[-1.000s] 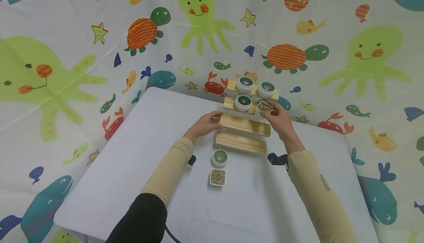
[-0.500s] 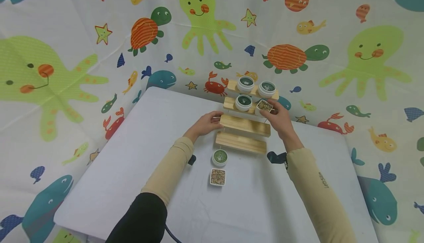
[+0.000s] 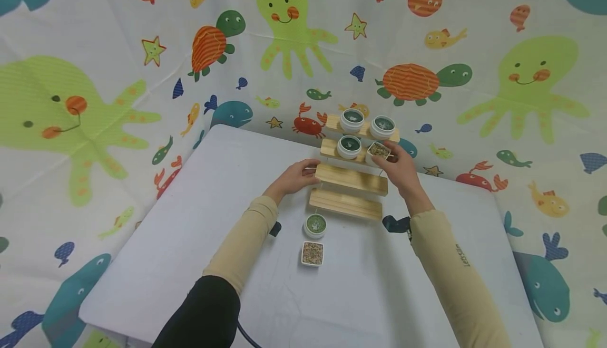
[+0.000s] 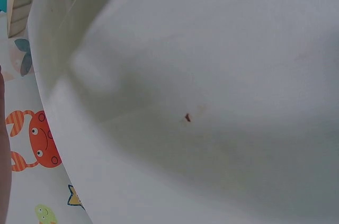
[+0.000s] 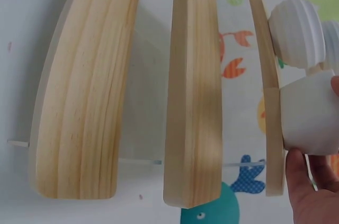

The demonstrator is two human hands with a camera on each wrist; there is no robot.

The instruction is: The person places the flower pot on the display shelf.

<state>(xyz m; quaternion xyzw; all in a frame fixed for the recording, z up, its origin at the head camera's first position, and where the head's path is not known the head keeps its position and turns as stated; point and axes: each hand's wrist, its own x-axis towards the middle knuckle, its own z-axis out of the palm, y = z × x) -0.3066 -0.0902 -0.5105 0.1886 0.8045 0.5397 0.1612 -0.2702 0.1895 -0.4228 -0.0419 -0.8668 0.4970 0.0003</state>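
A tiered wooden stand [image 3: 351, 178] with several narrow boards stands at the table's back. My left hand [image 3: 292, 180] grips the left end of a middle board; its fingertips show at the board's far end in the right wrist view. With thumb and fingers, my right hand [image 3: 403, 171] holds a square white pot [image 5: 310, 113] of brownish-green bits, its base against the second board from the top. Left of it on that board sits a round white pot [image 3: 349, 147] with a dark green top. Two similar pots [image 3: 352, 120] stand on the top board. In the left wrist view the hand is mostly hidden.
In front of the stand, a round pot [image 3: 315, 225] with a green top and a square pot [image 3: 312, 253] of brownish bits sit on the white table [image 3: 189, 221]. Behind hangs a curtain [image 3: 322, 42] printed with sea animals. A cable [image 3: 246, 336] lies at the front edge.
Little differs. The square pot in my right hand has shifted very slightly back onto the board. My left hand keeps its grip on the stand. The view shifts slightly.
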